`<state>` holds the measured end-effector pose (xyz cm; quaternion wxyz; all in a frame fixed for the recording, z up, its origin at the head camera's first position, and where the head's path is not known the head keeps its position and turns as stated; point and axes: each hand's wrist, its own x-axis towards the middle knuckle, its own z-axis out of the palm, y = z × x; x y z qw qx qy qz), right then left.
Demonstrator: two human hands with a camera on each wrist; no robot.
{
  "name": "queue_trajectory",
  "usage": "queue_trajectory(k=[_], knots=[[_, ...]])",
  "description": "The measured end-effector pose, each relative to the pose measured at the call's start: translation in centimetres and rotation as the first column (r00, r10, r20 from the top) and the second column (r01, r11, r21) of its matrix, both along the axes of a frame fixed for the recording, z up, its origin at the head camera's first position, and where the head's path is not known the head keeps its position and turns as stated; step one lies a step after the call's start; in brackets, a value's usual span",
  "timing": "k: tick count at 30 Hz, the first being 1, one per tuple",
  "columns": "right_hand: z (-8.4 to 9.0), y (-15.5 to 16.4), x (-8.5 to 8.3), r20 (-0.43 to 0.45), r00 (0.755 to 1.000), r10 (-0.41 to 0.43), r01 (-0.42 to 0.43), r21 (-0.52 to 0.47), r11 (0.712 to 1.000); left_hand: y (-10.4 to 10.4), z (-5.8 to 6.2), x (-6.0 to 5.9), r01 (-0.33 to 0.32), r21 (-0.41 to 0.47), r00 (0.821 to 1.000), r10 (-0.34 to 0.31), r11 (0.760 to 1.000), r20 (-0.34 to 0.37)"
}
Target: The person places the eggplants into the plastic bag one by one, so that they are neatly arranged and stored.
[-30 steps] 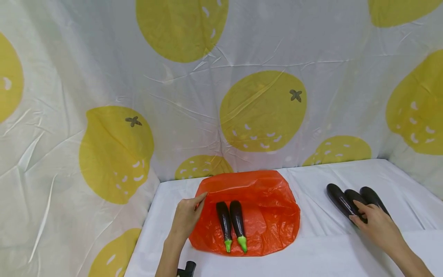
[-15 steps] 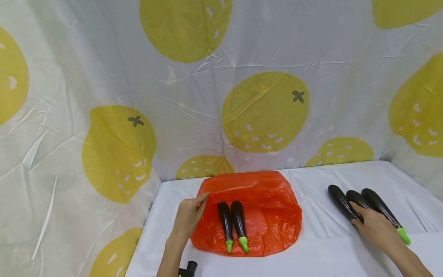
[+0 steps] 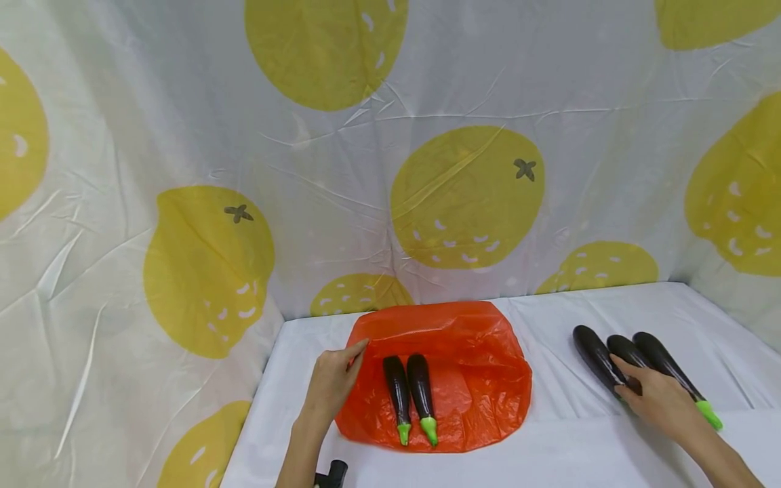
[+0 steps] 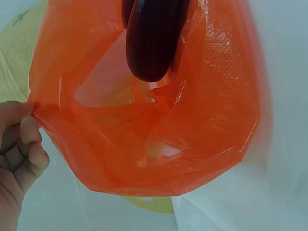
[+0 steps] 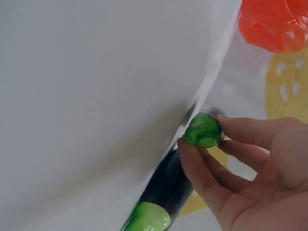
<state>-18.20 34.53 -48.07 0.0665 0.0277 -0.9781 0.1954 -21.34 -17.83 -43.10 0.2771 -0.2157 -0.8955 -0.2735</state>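
My left hand (image 3: 332,379) pinches the left edge of a red plastic bag (image 3: 488,407); the left wrist view shows the bag's film (image 4: 211,110) gathered between thumb and forefinger (image 4: 17,113). Two dark eggplants (image 3: 419,386) with green stems lie side by side in the bag. At the right, three more eggplants lie close together. There my right hand (image 3: 662,400) pinches one by its green stem end (image 5: 203,131), its body mostly hidden behind the fingers in the right wrist view. Another eggplant (image 3: 665,359) lies beside the hand, its green end showing.
White cloth (image 3: 567,447) covers the table. A lemon-print curtain (image 3: 342,176) hangs behind and at the sides. A small black object (image 3: 334,473) shows near the left forearm at the bottom edge.
My right hand has shifted slightly down and grips lower on the eggplants, baring a green stem end at the right. The three eggplants have slid slightly left. My left hand stays put.
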Motion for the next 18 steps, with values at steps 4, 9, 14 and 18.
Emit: queue_trajectory(k=[4,9,14,18], knots=[[0.3,-0.5,0.3,-0.055,0.998,0.009,-0.009,-0.009,1.0,0.0,0.0,0.0,-0.002,0.004,1.0,0.002,1.0,0.029],[1.0,-1.3,0.6,-0.105,0.994,0.019,-0.022,-0.025,0.999,0.0,0.1,0.1,-0.01,-0.004,0.999,0.01,1.0,0.048],[1.4,-2.0,1.2,-0.172,0.985,0.034,-0.044,-0.056,0.997,0.0,0.0,0.2,-0.008,0.002,0.998,0.007,1.0,0.058],[1.8,-2.8,1.8,-0.241,0.97,0.044,-0.066,-0.085,0.994,0.1,0.0,0.2,-0.006,0.0,0.998,0.006,1.0,0.065]])
